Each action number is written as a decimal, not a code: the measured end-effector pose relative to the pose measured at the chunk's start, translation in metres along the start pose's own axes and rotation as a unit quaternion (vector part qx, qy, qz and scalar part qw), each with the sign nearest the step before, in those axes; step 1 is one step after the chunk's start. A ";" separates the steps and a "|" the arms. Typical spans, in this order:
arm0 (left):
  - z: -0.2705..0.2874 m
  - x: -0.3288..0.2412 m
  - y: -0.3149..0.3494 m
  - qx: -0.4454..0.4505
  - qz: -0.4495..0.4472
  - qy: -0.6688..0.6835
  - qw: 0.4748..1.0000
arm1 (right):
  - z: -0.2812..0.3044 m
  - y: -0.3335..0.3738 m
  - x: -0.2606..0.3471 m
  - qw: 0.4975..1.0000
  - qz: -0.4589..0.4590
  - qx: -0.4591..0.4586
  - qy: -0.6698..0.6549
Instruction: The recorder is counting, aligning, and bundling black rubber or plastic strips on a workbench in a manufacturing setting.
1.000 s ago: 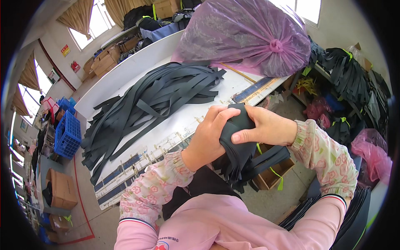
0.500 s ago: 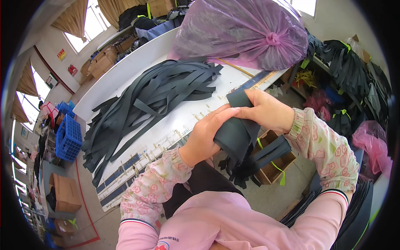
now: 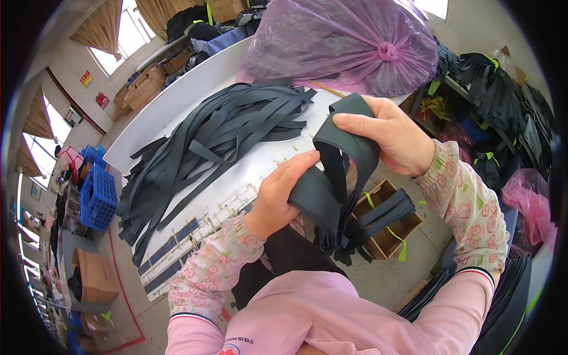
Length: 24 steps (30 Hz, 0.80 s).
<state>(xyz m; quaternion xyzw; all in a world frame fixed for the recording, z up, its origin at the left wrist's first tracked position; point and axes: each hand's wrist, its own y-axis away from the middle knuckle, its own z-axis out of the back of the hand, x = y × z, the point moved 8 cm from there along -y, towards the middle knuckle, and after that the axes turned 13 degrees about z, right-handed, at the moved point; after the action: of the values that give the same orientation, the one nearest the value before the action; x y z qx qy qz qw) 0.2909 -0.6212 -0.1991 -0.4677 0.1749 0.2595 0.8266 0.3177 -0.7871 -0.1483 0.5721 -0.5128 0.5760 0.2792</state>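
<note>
Head view: folded strap bundle (image 3: 340, 177) gripped by left hand (image 3: 278, 195) and right hand (image 3: 387, 133) off the counter (image 3: 236, 177) edge; its lower ends hide the wooden box (image 3: 387, 231). Loose strips (image 3: 207, 142) cover the counter.

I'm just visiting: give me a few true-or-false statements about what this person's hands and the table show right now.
1. Both hands grip one folded bundle of dark strips. True.
2. The left hand is empty. False: its fingers clasp the bundle's lower part.
3. A heap of dark strips lies spread on the white table. True.
4. The tied bag on the table is green. False: it is purple.
5. The right hand holds the bundle's top. True.
</note>
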 end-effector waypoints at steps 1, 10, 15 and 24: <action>-0.001 0.005 0.002 -0.005 0.016 0.023 1.000 | -0.009 0.000 0.009 0.999 0.000 0.029 -0.020; 0.007 0.007 -0.001 -0.147 0.052 -0.021 0.987 | -0.052 -0.006 -0.008 0.911 0.144 0.191 0.337; 0.016 -0.004 -0.003 -0.164 0.032 -0.021 0.986 | -0.056 0.000 -0.010 0.872 0.038 0.188 0.451; 0.032 -0.001 -0.016 -0.249 0.032 -0.050 0.967 | -0.061 -0.004 -0.017 0.877 0.114 0.179 0.431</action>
<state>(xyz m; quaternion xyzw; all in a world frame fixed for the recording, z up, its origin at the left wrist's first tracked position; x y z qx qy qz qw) 0.3009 -0.6007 -0.1718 -0.6391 0.0781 0.3441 0.6834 0.3018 -0.7253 -0.1521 0.2452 -0.2914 0.8752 0.2982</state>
